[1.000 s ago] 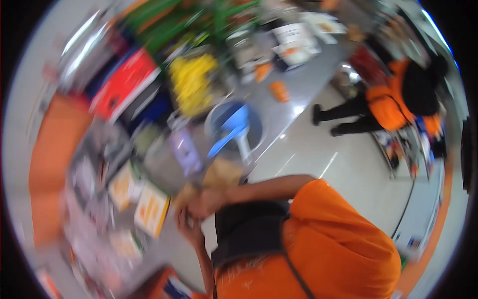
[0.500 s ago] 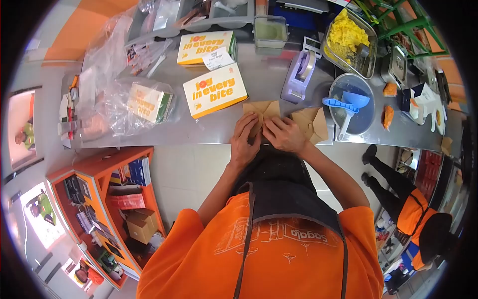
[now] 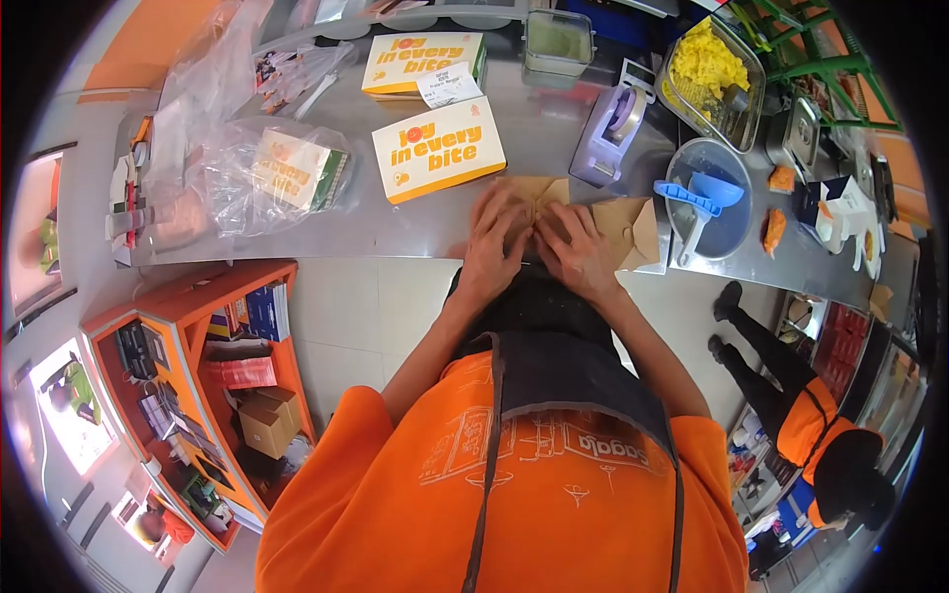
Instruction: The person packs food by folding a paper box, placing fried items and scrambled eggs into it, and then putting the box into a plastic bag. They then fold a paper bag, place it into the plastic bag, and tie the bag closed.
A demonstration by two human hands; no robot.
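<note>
First packet [image 3: 547, 190]: plain brown paper, creased, upper edge roughly straight; at near edge of metal worktop [image 3: 405, 232]. Much of it covered; fold state lower down can't be told. Second packet [image 3: 635, 229]: same brown paper, angular outline, folded, creases running in towards middle. Lies just right of first, by worktop's near right corner.

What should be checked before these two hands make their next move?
Left hand on the folded brown paper packet: ok.
Right hand on it too: ok.
Packet's flaps fully closed: cannot tell, fingers cover them.
Generous gap between packet and nearest white-and-yellow cardboard box: not ok, they look very close.
Tape roll seated in the purple plastic dispenser: ok.
Second brown paper packet near the right hand: ok, seemingly within reach.
</note>
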